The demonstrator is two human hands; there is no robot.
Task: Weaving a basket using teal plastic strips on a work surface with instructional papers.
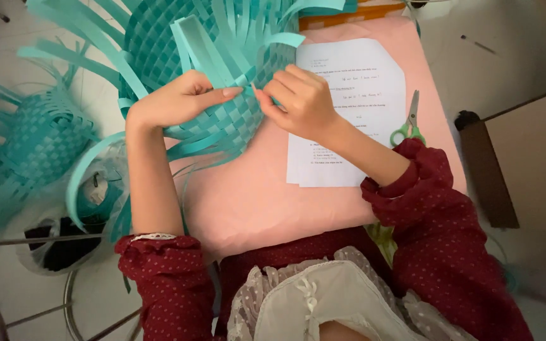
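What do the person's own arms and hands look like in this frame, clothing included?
Both hands are bare, with no gloves or rings visible. The left hand has a longish, pale nail on one finger. Both forearms are bare, because the sleeves are pushed up towards the elbows; these are dark red with small light dots and gathered, ruffled cuffs. A thin whitish band sits at the left cuff.

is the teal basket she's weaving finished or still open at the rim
Unfinished: loose strips stick out past the teal basket's woven part, and both hands pinch one.
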